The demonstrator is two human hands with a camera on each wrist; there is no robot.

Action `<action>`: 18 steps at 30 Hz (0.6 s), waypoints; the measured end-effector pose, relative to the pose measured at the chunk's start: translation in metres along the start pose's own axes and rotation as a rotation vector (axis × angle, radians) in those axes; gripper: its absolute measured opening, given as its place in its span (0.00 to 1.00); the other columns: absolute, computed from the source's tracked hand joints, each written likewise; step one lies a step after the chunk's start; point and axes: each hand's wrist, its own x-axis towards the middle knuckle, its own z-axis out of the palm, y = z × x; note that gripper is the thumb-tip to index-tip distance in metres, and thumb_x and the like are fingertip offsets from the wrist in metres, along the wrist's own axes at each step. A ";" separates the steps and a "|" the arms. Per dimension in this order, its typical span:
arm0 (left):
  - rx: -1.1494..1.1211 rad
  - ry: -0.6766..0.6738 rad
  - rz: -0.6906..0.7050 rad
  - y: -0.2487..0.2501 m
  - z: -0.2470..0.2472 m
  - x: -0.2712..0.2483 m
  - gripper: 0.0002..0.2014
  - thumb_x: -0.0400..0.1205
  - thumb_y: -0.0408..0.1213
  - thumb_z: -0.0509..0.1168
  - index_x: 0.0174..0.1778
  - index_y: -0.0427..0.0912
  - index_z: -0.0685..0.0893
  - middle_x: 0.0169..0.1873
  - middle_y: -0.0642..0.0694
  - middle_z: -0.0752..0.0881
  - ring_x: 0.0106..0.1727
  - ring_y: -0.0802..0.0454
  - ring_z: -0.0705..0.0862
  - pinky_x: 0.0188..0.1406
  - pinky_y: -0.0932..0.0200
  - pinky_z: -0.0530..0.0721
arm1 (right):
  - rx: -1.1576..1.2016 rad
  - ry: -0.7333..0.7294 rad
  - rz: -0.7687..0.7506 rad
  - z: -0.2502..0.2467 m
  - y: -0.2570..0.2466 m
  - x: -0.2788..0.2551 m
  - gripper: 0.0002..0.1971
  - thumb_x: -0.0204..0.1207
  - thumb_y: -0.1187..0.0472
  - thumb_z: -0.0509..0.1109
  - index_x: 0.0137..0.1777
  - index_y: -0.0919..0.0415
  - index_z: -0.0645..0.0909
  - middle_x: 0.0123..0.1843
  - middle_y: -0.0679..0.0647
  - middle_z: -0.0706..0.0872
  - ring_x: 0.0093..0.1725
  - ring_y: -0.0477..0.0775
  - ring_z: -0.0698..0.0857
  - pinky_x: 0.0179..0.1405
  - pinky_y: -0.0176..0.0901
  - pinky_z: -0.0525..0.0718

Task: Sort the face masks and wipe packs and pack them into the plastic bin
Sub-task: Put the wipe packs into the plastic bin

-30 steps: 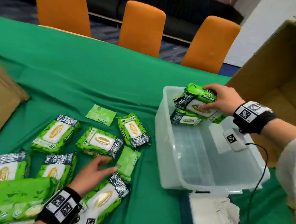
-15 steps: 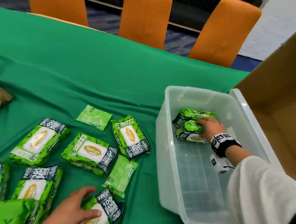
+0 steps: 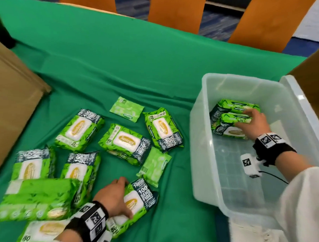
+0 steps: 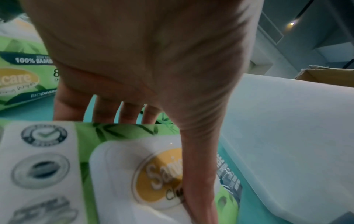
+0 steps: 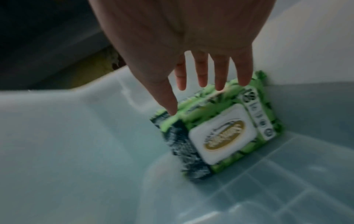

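Gripping a glossy wipe pack (image 3: 138,199), left hand (image 3: 113,196), right hand (image 3: 253,124) spread on binned packs (image 3: 231,118)

Even indoor light, motion blur in all three views.
Head view bright, edges bowed by the wide lens; wipe packs (image 3: 40,201) at lower left smeared. Left wrist view soft, ceiling lamp (image 4: 291,23) glaring. Right wrist view dim, grainy, the pack (image 5: 220,133) blurred.

Bright green wipe packs (image 3: 126,143) printed with bamboo leaves, white flaps, gold oval logos and dark navy end bands, paler green flat sachets (image 3: 126,109), translucent whitish plastic bin (image 3: 199,155), emerald green counter (image 3: 134,58), orange chairs (image 3: 267,17), brown cardboard boxes (image 3: 11,100)
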 end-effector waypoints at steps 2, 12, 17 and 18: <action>0.087 0.013 0.001 0.004 0.001 -0.003 0.60 0.49 0.71 0.83 0.76 0.48 0.71 0.70 0.48 0.79 0.69 0.46 0.80 0.70 0.48 0.81 | 0.193 0.039 -0.004 -0.020 -0.032 -0.023 0.23 0.72 0.56 0.83 0.66 0.56 0.83 0.67 0.59 0.86 0.64 0.63 0.85 0.64 0.52 0.82; -0.283 0.164 0.062 0.010 -0.010 -0.057 0.47 0.57 0.60 0.86 0.69 0.46 0.75 0.57 0.49 0.89 0.57 0.47 0.88 0.53 0.54 0.86 | 1.071 -0.349 -0.188 -0.087 -0.169 -0.236 0.23 0.60 0.50 0.80 0.57 0.53 0.86 0.58 0.53 0.90 0.56 0.50 0.86 0.59 0.48 0.85; -1.188 0.099 0.280 0.036 -0.052 -0.108 0.33 0.65 0.34 0.86 0.66 0.40 0.83 0.51 0.45 0.94 0.52 0.48 0.93 0.56 0.49 0.90 | 1.096 -0.433 0.102 -0.032 -0.177 -0.305 0.38 0.53 0.46 0.87 0.66 0.50 0.82 0.64 0.53 0.88 0.66 0.51 0.86 0.62 0.54 0.79; -1.293 0.075 0.325 0.044 -0.059 -0.118 0.32 0.67 0.35 0.84 0.66 0.37 0.83 0.53 0.42 0.94 0.53 0.46 0.93 0.54 0.49 0.90 | 1.093 -0.470 0.139 -0.022 -0.182 -0.315 0.36 0.57 0.49 0.85 0.68 0.52 0.82 0.65 0.53 0.88 0.68 0.53 0.85 0.63 0.54 0.78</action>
